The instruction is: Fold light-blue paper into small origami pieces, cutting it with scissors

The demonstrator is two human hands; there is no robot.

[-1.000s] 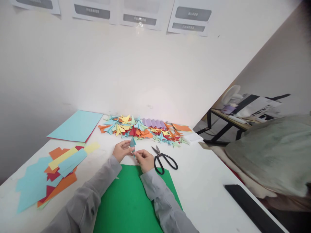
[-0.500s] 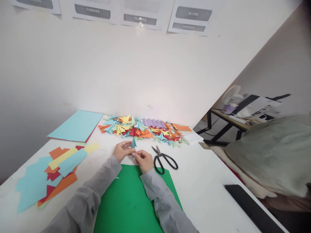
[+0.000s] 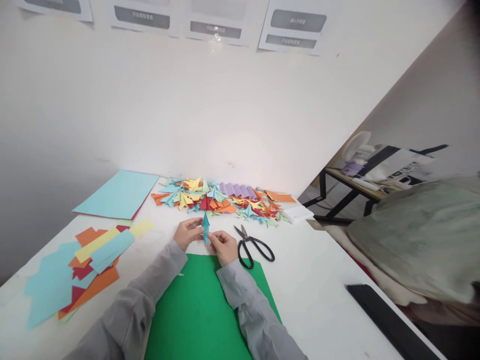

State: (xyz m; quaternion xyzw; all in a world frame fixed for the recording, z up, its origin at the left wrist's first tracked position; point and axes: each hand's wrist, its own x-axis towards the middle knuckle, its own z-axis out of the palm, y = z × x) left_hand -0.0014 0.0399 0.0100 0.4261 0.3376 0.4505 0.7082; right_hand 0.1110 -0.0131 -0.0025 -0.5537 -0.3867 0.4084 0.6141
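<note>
Between my two hands is a small blue paper plane (image 3: 206, 228), its pointed tip toward the wall. My left hand (image 3: 187, 233) pinches it from the left side. From the right, the fingertips of my right hand (image 3: 224, 247) pinch its lower edge. Both hands are just above the far edge of a green sheet (image 3: 195, 310). Black-handled scissors (image 3: 245, 245) lie partly open to the right of my right hand, one handle loop over the sheet's corner. Beyond my hands is a heap of small folded paper planes (image 3: 195, 197) in several colours.
Coloured paper scraps (image 3: 90, 270) spread over the left of the white table (image 3: 311, 280). A blue sheet (image 3: 118, 195) lies behind them. Purple pleated paper (image 3: 237, 190) and orange paper (image 3: 281, 197) sit near the wall. A black strip (image 3: 390, 320) lies along the right edge.
The paper plane has turned in my fingers and now shows as a narrow, upright blue shape. My right hand's fingertips have shifted slightly up and right along it.
</note>
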